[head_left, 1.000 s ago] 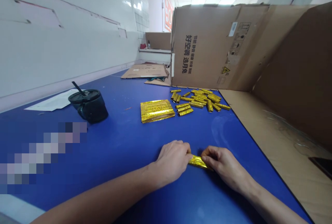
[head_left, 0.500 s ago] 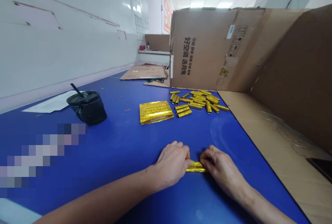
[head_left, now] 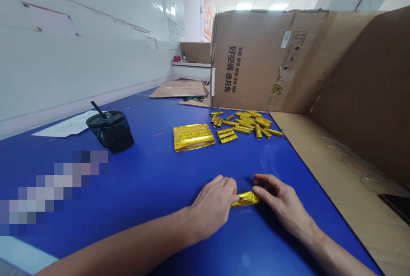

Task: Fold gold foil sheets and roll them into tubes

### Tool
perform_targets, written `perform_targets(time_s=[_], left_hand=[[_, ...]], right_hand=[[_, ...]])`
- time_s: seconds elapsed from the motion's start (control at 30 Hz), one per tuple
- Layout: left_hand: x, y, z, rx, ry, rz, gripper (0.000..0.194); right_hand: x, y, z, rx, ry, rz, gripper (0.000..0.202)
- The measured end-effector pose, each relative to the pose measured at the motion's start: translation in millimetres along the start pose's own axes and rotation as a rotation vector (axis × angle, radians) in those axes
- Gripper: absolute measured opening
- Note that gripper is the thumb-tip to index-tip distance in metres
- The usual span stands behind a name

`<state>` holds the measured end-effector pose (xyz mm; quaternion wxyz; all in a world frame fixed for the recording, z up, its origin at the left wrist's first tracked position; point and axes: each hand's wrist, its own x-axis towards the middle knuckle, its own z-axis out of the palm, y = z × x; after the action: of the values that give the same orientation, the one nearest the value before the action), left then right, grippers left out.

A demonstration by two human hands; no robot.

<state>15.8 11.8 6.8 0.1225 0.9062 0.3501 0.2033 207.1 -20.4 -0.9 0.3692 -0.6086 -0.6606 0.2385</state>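
A gold foil piece (head_left: 246,199), folded into a narrow strip, lies across the blue table between my hands. Bent fingers and thumb of my left hand (head_left: 215,204) grip its left end. At the other end is my right hand (head_left: 276,191), its thumb touching or nearly touching the foil and its forefinger stretched out apart from the thumb. Farther off, a stack of flat gold foil pieces (head_left: 194,137) with embossed lettering sits on the table. Several narrow folded gold foil pieces (head_left: 245,123) lie in a loose pile to the right of that stack.
A dark lidded cup (head_left: 112,133) with a straw stands at left, near a white paper (head_left: 60,124) by the wall. A big cardboard box (head_left: 256,58) rises behind the pile, and cardboard (head_left: 326,161) runs along the table's right edge. Flat cardboard (head_left: 179,88) lies at the back.
The foil between my hands has turned from two parallel folds to one narrower strip, slightly tilted. My right hand has loosened from its pinch and shifted right, fingers spreading.
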Motion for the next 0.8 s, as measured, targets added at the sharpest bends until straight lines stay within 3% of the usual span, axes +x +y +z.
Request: perform_targets(time_s=[0.13, 0.3, 0.4, 0.57, 0.7, 0.8], left_hand=[[-1, -2, 0.2, -0.048, 0.134, 0.054, 0.01], [0, 2, -1.1, -0.212, 0.154, 0.008, 0.009], [0, 5, -5.7, -0.354, 0.051, -0.066, 0.021], [1, 4, -10.8, -0.637, -0.082, -0.173, 0.017], [0, 0, -9.6, -1.084, -0.396, -0.346, 0.017], [-1, 2, -9.2, -1.245, -0.56, -0.348, 0.024]], right_hand=[[0, -8, -8, 0.174, -0.154, 0.06, 0.032], [-6, -13, -11, 0.23, -0.113, 0.083, 0.035], [-9, -14, -12, 0.228, -0.099, 0.054, 0.033], [-13, -18, -16, 0.243, -0.109, 0.003, 0.029], [-13, -25, -21, 0.323, -0.285, -0.005, 0.028], [-13, -28, -23, 0.385, -0.43, 0.015, 0.027]])
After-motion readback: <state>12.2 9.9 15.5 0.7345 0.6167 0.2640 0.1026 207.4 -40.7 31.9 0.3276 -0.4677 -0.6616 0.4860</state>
